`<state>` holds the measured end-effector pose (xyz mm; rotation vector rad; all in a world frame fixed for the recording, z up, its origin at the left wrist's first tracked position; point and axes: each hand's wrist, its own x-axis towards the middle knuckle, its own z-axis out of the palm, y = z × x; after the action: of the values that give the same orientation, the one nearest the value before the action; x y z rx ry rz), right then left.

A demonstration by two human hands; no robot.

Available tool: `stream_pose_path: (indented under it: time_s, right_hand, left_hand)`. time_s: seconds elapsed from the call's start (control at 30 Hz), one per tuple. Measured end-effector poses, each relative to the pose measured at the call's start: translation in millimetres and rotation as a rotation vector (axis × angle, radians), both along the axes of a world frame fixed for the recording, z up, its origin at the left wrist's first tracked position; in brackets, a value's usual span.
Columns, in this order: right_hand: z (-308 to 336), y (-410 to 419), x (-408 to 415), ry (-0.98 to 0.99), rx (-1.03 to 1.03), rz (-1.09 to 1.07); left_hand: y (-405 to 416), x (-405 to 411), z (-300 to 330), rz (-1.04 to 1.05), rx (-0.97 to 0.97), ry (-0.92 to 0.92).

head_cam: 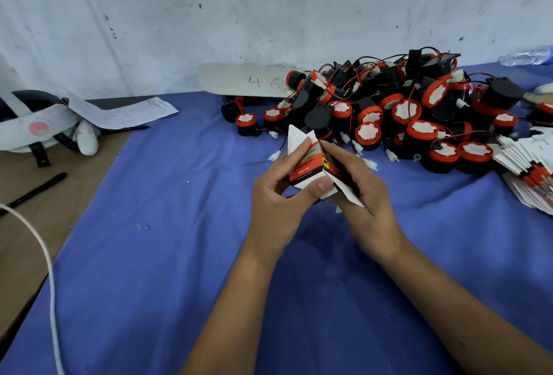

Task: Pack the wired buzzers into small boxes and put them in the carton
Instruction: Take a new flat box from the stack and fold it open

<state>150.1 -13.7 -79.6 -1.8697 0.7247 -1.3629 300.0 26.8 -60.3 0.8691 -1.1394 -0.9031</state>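
A small red, black and white box (306,166) is held above the blue cloth, its white flaps sticking out at the top and at the bottom right. My left hand (278,198) grips it from the left, thumb across the lower corner. My right hand (363,195) holds it from the right, fingers curled along its side. A big pile of black and red wired buzzers (398,114) lies behind the hands at the right. Flat unfolded boxes (529,165) are stacked at the right edge. No carton is in view.
A blue cloth (179,240) covers the table. At the left lie a white headset (36,126), a printed sheet (125,113), a black pen (36,189) and a white cable (48,270). A white board marked 46 (248,80) leans by the wall.
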Motion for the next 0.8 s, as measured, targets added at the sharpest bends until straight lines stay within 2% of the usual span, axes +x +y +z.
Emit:
stream_pose_path:
  time_s: [0.13, 0.3, 0.4, 0.47, 0.53, 0.63, 0.8]
  right_hand:
    - [4, 3, 0, 0.007, 0.019, 0.033]
    - [9, 9, 0, 0.167, -0.111, 0.014]
    - [12, 13, 1, 0.193, -0.093, 0.08]
    - [14, 15, 2, 0.174, -0.039, 0.154]
    - [13, 15, 4, 0.159, -0.014, 0.184]
    - [8, 11, 6, 0.142, 0.023, 0.123]
    - [7, 8, 4, -0.01, 0.175, 0.116]
  left_hand:
    - [-1, 3, -1, -0.011, -0.017, 0.009]
    - [-3, 6, -5, 0.105, -0.005, -0.054]
    - [-6, 8, -8, 0.287, -0.008, -0.202]
    - [-9, 12, -12, 0.435, 0.031, -0.229]
    - [-11, 15, -15, 0.454, 0.097, -0.131]
    - [-11, 10, -15, 0.378, 0.13, -0.021]
    - [-9, -12, -10, 0.203, 0.19, 0.173]
